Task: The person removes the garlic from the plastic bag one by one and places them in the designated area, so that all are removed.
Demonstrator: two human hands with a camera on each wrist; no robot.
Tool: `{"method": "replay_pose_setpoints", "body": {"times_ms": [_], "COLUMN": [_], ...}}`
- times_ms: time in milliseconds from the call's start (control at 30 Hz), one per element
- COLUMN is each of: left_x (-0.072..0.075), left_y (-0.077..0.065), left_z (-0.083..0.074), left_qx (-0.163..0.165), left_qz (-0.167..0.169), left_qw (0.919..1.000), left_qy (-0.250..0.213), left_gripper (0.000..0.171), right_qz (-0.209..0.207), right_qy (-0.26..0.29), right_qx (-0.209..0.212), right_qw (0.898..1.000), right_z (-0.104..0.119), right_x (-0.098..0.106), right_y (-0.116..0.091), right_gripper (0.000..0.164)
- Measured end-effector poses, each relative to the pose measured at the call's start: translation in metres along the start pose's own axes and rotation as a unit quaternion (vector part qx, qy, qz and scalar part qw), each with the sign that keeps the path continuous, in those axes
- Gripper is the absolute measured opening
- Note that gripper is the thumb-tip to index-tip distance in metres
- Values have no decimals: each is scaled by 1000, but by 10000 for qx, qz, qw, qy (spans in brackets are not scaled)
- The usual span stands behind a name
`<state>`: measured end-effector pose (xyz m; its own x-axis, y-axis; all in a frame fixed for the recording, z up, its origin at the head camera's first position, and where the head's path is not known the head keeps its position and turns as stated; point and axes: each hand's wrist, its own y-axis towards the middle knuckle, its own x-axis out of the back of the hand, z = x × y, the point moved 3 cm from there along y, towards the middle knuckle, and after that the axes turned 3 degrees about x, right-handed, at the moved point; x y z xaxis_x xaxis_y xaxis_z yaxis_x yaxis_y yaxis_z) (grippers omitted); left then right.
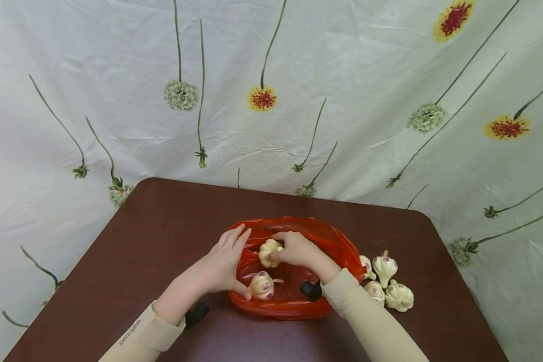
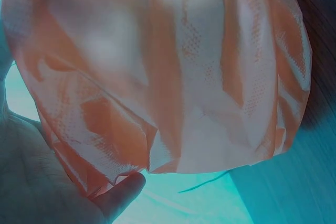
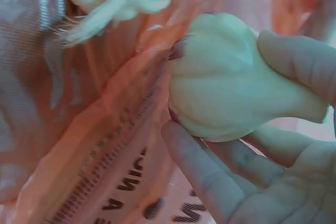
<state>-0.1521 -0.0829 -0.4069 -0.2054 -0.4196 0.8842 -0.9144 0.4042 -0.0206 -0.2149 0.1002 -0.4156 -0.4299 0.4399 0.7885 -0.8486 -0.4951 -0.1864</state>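
Observation:
A red plastic bag [image 1: 294, 309] stands on the table with its mouth spread. My left hand [image 1: 221, 264] rests along the bag's left rim, fingers extended and thumb apart; in the left wrist view its thumb [image 2: 126, 190] touches the rim. With thumb and fingertips, my right hand [image 1: 298, 249] grips a garlic bulb [image 1: 269, 253] inside the bag mouth. In the right wrist view that bulb [image 3: 220, 77] shows purple marks, its stem toward the palm. Another garlic bulb [image 1: 262, 286] lies in the bag near my left thumb.
Several garlic bulbs [image 1: 384, 266] sit in a group on the table just right of the bag. The dark brown table [image 1: 172, 216] has rounded far corners. Behind it hangs a pale cloth [image 1: 235, 136] printed with flowers.

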Motion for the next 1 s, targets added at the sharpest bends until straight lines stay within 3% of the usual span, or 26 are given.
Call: {"method": "replay_pose_setpoints", "body": {"times_ms": [600, 1000], "left_x": [2, 0], "left_y": [2, 2], "left_z": [-2, -1], "left_qx": [-39, -140], "left_qz": [-68, -123], "left_qw": [10000, 9998], "left_qy": [40, 15], "left_gripper": [128, 129], "right_qz": [-830, -1086], "right_qy": [422, 571], "right_qx": [223, 258], "right_qw": [9954, 9921], "right_z": [10, 15], "right_x": [35, 65], "right_y": [-29, -60], "right_gripper": [53, 60]}}
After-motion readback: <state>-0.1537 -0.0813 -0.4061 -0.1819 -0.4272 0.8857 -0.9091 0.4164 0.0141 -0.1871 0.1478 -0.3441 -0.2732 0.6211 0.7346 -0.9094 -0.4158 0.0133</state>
